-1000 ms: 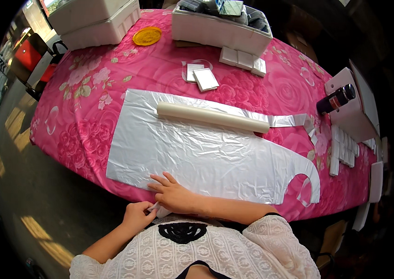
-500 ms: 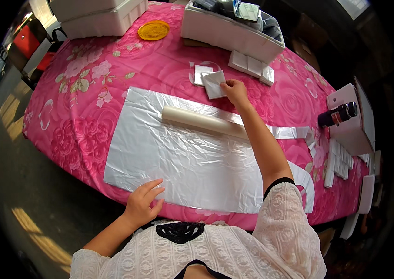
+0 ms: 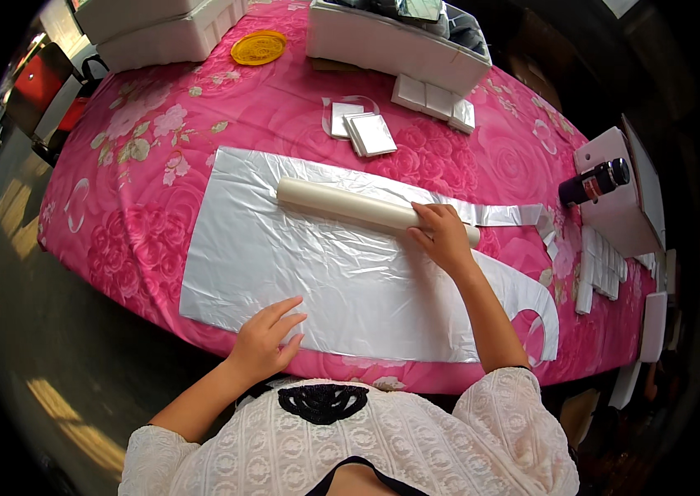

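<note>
A thin white plastic apron (image 3: 300, 281), with a curved cut-out and a strap at its right end, lies spread on the table before me. Across its far half rests a long cream-white roll (image 3: 342, 202). My right hand (image 3: 447, 240) is over the roll's right part, fingers apart and touching it, not wrapped around it. Near the apron's front edge, my left hand (image 3: 266, 337) is open with nothing in it, its fingertips over the plastic. Beyond the roll, flat white square packets (image 3: 373, 135) lie in a small, uneven stack beside another square packet (image 3: 342, 119).
A pink floral cloth (image 3: 139, 240) covers the table. White foam boxes (image 3: 160, 37) and an open foam box (image 3: 391, 45) of dark items stand at the back. A yellow round dish (image 3: 258, 48), white packets (image 3: 433, 101), a dark bottle (image 3: 594, 183), and a carton (image 3: 627, 202) sit around.
My right hand has let go of the white square packet on the stack and come back toward me onto the roll. My left hand stays open near the apron's front edge.
</note>
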### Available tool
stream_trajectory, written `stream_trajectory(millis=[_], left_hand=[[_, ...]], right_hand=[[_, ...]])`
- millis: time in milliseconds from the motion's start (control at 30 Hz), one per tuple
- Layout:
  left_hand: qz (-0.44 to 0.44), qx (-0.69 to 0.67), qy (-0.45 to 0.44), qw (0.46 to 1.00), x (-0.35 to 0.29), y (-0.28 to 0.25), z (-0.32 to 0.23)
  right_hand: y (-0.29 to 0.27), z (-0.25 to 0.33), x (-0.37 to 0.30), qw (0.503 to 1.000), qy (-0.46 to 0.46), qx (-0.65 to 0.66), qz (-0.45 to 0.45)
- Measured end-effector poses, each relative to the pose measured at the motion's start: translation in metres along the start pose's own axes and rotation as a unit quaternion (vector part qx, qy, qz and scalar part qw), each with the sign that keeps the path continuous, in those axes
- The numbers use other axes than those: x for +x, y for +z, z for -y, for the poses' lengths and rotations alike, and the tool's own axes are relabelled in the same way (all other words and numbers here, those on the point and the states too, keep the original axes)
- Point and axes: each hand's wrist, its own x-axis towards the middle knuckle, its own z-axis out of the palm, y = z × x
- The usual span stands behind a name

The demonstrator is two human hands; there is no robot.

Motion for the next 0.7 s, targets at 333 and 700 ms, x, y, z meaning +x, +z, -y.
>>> stream_trajectory(millis=[333,700], left_hand=[[0.11,-0.008,0.062,0.992,0.053,0.092,-0.02],[0.177,0.045,0.109,0.977,0.065,0.123,-0.065]], right_hand=[[-0.003,0.076,-0.136,0.981,0.096,0.157,0.062],[-0.046,-0.105,-0.196,0.966,0.202,-0.138,-0.079]])
